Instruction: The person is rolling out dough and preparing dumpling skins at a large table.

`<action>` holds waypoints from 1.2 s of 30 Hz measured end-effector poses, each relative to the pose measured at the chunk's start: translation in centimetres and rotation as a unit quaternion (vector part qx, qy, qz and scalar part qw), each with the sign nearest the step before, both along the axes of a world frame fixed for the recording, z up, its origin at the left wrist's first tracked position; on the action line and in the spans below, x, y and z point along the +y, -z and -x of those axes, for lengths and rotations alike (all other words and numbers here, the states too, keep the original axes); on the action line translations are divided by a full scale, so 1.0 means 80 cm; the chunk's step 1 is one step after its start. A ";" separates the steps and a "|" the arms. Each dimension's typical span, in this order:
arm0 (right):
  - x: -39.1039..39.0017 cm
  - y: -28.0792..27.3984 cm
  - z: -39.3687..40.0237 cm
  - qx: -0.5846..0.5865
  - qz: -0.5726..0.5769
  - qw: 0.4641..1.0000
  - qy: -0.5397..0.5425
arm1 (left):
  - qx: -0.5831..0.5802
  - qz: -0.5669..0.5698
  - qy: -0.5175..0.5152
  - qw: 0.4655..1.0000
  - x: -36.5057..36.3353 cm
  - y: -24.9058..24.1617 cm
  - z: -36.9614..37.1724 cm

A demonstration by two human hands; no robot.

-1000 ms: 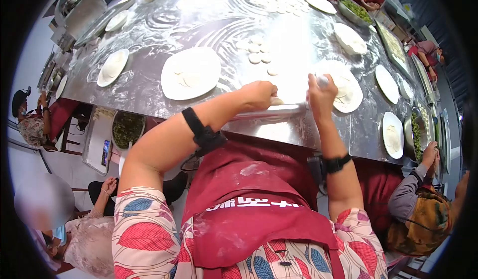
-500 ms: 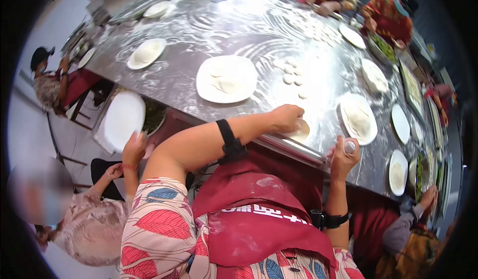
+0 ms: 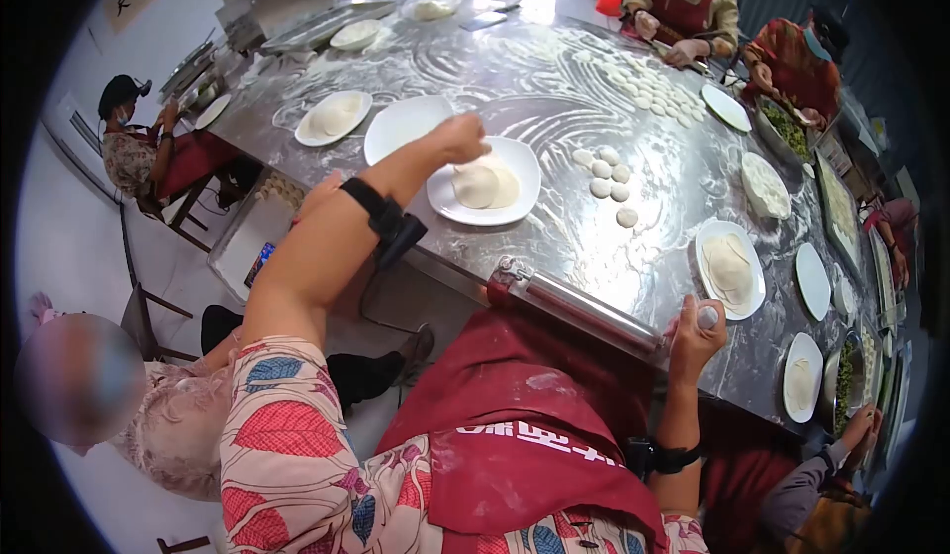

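My left hand (image 3: 461, 138) reaches over the rim of a white plate (image 3: 524, 203), its fingers curled. A thin round dough wrapper (image 3: 477, 187) lies just beneath the fingers, on other wrappers on this plate. Whether the fingertips still pinch it is hidden. My right hand (image 3: 697, 336) is wrapped around a rolling pin (image 3: 708, 317) at the table edge; only its pale round end shows. Beside that hand, a plate of wrappers (image 3: 729, 269) stands on the steel table. Several small dough pieces (image 3: 601, 169) sit on the floured surface in front of me.
A shiny steel bar (image 3: 584, 305) runs along the near table edge. Left of my plate is another white plate (image 3: 401, 124), with a co-worker's hand (image 3: 319, 196) behind my arm. Bowls of green filling (image 3: 782, 129) are at the right. Several co-workers sit around the table.
My left hand has moved from a wrapper at the near edge, left and away, to the plate. The co-worker's white plate is now on the table. My right hand keeps its grip.
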State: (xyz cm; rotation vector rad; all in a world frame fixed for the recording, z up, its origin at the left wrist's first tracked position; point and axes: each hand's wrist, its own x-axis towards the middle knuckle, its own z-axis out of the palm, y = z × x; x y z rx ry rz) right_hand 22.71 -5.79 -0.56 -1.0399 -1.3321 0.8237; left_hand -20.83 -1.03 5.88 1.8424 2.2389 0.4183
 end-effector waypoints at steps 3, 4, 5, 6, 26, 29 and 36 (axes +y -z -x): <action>0.003 -0.001 0.001 -0.005 -0.005 1.000 0.009 | 0.008 -0.029 0.030 0.999 0.032 -0.006 -0.024; 0.005 0.001 0.001 -0.007 -0.007 1.000 0.007 | -0.026 -0.020 0.053 0.998 0.042 -0.004 -0.047; 0.007 0.003 0.000 -0.009 -0.009 1.000 0.009 | -0.061 -0.011 0.077 0.995 0.053 -0.002 -0.074; 0.007 0.003 -0.002 -0.013 -0.011 1.000 0.012 | -0.036 -0.016 0.136 0.990 0.056 -0.001 -0.106; -0.002 -0.001 -0.006 -0.008 0.013 1.000 -0.002 | -0.117 0.050 0.289 0.949 0.043 0.062 -0.262; 0.014 -0.015 -0.002 -0.007 0.029 1.000 -0.003 | -0.203 0.109 0.241 0.943 0.027 0.074 -0.260; 0.087 -0.004 0.022 0.009 0.004 1.000 -0.025 | -0.209 0.116 0.254 0.937 0.013 0.067 -0.277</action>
